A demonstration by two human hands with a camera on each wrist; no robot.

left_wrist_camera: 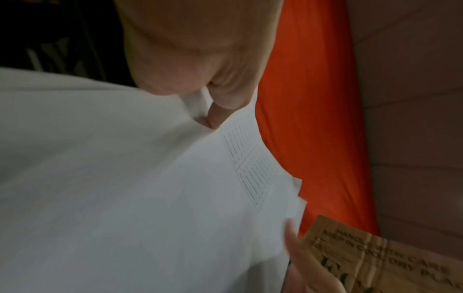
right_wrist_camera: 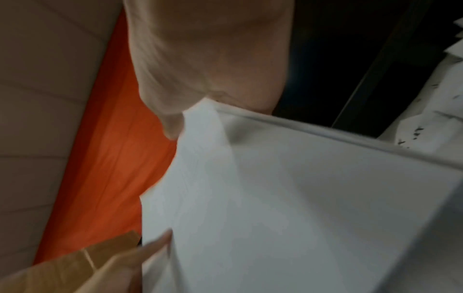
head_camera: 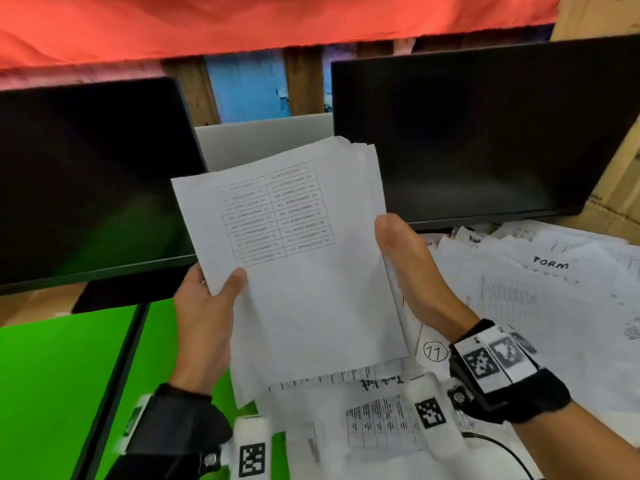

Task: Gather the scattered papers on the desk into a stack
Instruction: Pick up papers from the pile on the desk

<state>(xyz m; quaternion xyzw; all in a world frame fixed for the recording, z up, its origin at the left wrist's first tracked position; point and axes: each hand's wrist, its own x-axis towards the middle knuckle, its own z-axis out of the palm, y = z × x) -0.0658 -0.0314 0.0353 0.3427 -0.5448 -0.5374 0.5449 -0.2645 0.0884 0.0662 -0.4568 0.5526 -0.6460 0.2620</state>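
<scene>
A stack of white papers is held up in the air between two monitors; its top sheet carries a printed table. My left hand grips the stack's left edge, thumb on the front. My right hand holds the right edge, its fingers hidden behind the sheets. The left wrist view shows the thumb pinching the papers. In the right wrist view the thumb lies at the sheets' edge. More scattered papers lie on the desk at the right and below the stack.
Two dark monitors stand behind, one at the left and one at the right. A green desk surface lies at the lower left. Cardboard boxes stand at the far right, red cloth hangs above.
</scene>
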